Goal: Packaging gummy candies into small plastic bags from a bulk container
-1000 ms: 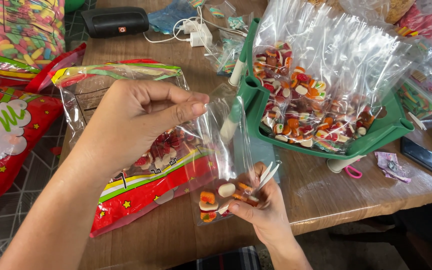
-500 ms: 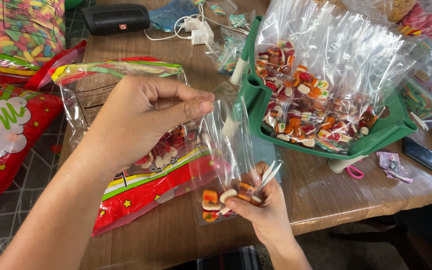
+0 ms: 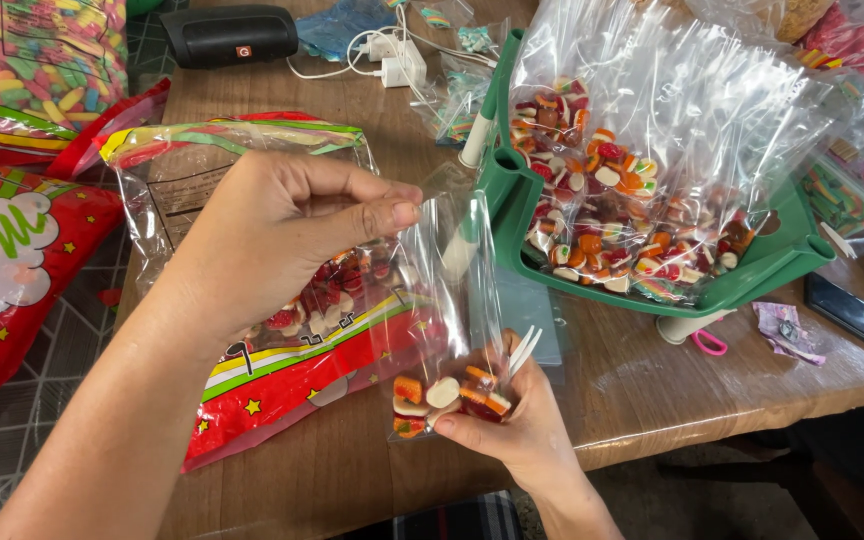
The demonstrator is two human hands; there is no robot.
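Pinching small clear bag [image 3: 449,300] top with our left hand [image 3: 282,235], right hand [image 3: 512,425] cupping candy-filled bottom plus white tongs [image 3: 522,350]; our fingers hide some candies. Bag upright, long axis vertical, above worktop [image 3: 652,380] edge.

Brown wooden table [image 3: 642,385], worn at front edge. On it: big red/yellow candy bag [image 3: 292,350] at centre-left, green tray [image 3: 752,280] w/ clear bags of mixed gummies at right, black speaker [image 3: 229,35] at far end, white chargers w/ cables [image 3: 397,60] beside it, pink-handled scissors [image 3: 704,343] just under tray edge, crumpled wrapper [image 3: 782,330] nearby.
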